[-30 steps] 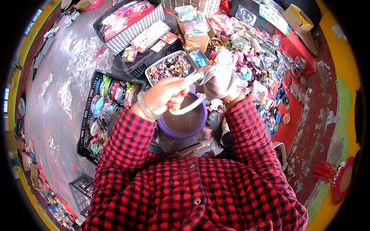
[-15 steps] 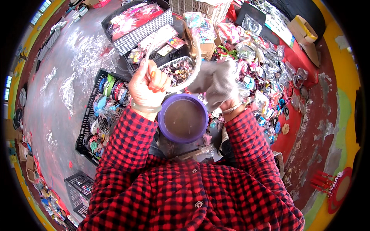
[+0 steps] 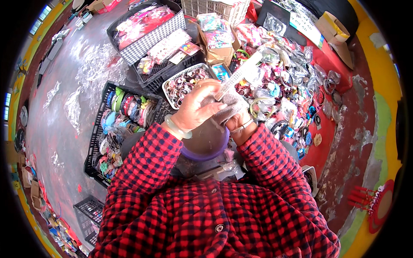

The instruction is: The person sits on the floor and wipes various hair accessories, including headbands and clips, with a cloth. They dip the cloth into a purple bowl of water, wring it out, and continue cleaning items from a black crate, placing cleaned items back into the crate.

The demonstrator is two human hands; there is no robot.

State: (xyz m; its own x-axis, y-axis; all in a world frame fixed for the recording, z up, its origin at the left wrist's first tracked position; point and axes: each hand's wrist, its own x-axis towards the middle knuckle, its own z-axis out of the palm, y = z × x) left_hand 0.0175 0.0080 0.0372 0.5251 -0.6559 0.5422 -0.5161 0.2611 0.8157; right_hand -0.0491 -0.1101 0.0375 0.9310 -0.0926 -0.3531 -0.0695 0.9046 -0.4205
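Note:
My left hand (image 3: 195, 107) is closed on a white headband (image 3: 241, 74), near one end. The band is seen edge-on, slanting up and to the right, its surface dotted with a pale pattern. My right hand (image 3: 240, 122) grips a grey-brown cloth (image 3: 230, 106), which is bunched against the headband's lower end. Both hands come close together above a purple basin (image 3: 198, 156) of murky brownish water. Fingers and cloth partly hide the basin's far side.
A black crate (image 3: 92, 144) of headbands and hair ties stands on the left. Beyond the hands are a white basket (image 3: 167, 92) of hair ties, a cardboard box (image 3: 219, 55) and a patterned bin (image 3: 150, 39). A heap of hair accessories (image 3: 286, 86) spreads over the right side.
The headband has turned from showing its open hoop to edge-on. My left hand moved right and lower; my right hand moved left, bringing the cloth against the band.

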